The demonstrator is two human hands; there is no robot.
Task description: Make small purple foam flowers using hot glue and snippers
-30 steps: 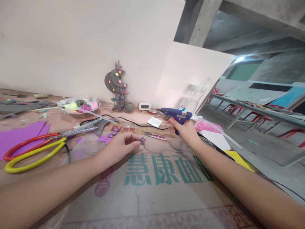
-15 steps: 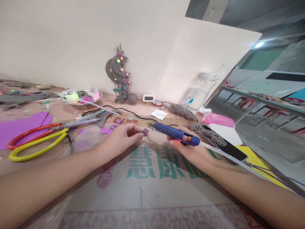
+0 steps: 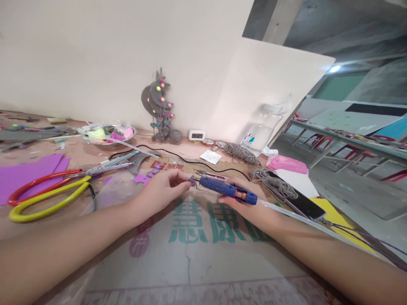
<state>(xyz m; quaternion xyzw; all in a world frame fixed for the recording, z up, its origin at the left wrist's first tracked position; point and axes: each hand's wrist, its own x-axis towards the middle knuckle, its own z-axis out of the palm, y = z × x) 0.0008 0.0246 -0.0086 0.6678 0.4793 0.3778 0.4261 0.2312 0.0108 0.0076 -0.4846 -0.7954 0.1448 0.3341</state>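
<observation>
Okay, left hand (image 3: pixel 165 189) pinching purple piece (image 3: pixel 192 179), right hand (image 3: pixel 256 207) gripping glue gun (image 3: pixel 218 187), nozzle (image 3: pixel 197 179) beside it; cutouts (image 3: pixel 143 178) beyond left lie loose.

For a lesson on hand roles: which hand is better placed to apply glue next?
Probably the right hand: it grips the blue glue gun, aimed at the small purplish piece. The left hand pinches that piece, so seems better suited to steadying.
</observation>
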